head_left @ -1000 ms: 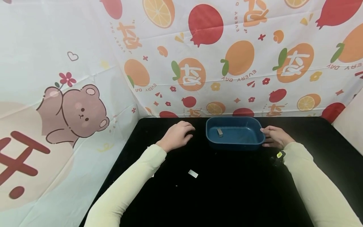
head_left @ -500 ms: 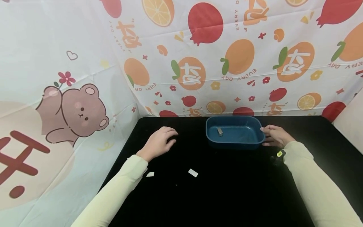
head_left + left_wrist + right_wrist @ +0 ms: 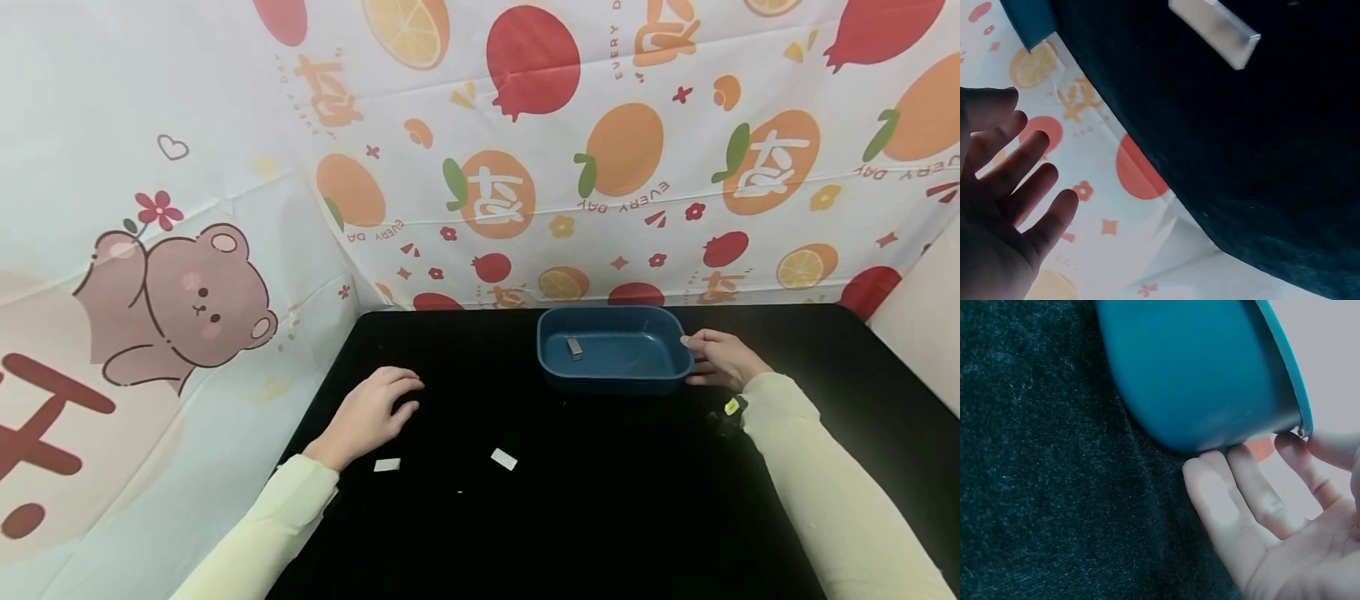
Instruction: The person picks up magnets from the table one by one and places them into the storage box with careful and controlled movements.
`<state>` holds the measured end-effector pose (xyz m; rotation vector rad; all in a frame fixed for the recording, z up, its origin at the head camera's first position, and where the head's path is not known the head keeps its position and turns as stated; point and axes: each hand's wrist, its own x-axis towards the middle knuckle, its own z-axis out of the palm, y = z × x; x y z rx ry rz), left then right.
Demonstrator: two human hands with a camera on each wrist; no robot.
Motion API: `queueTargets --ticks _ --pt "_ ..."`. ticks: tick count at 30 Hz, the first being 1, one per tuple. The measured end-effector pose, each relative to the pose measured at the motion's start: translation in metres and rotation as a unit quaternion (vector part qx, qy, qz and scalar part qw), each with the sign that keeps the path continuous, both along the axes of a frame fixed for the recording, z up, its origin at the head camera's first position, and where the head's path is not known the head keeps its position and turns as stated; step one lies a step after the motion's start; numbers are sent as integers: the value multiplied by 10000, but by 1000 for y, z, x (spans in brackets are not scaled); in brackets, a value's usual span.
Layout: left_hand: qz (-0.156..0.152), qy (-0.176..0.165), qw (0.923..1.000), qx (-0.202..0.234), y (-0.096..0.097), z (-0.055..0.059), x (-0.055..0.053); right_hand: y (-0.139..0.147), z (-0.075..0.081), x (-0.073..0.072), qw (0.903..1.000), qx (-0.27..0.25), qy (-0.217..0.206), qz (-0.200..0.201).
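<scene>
A blue rectangular plastic basin [image 3: 615, 384] stands at the back of the black-covered table. My right hand [image 3: 723, 359] pinches its right rim, thumb on top and fingers against the outer wall, as the right wrist view shows up close. One small grey rectangular block [image 3: 574, 348] lies inside the basin near its left end. My left hand [image 3: 369, 418] is over the left part of the table, fingers relaxed and holding nothing. Nearest to it is a small whitish rectangular piece [image 3: 387, 465]; a similar piece [image 3: 504, 459] lies farther right.
Black cloth covers the table [image 3: 600, 500]. A fruit-print sheet [image 3: 555, 167] hangs right behind the basin, and a bear-print sheet [image 3: 300, 250] borders the left side. A tiny white speck [image 3: 460, 492] lies between the two whitish pieces.
My left hand has moved away from the basin, leftward and toward me, uncovering the left whitish piece. My right hand stays on the basin's rim. The head view has shifted slightly.
</scene>
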<state>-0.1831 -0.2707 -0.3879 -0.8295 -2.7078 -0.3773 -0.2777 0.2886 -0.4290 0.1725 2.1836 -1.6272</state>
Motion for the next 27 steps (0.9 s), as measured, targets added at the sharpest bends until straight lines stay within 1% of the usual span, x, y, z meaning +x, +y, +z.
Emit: queueTargets --ticks 3,7,17,22,27 --pt "94 -39 9999 -11 -9 -5 6 -2 -1 -1 10000 6 -26 -25" --pt "262 -8 9996 -122 -19 -11 11 -3 0 0 10000 26 7 -6" --pt "539 -237 9974 -414 -40 -25 33 -3 1 -2 9999 56 51 79" --pt "574 -417 9964 -468 -47 -31 40 -1 1 0 10000 79 -5 17" --pt "581 -440 9956 -589 -52 -37 45 -1 2 1 10000 64 16 5"
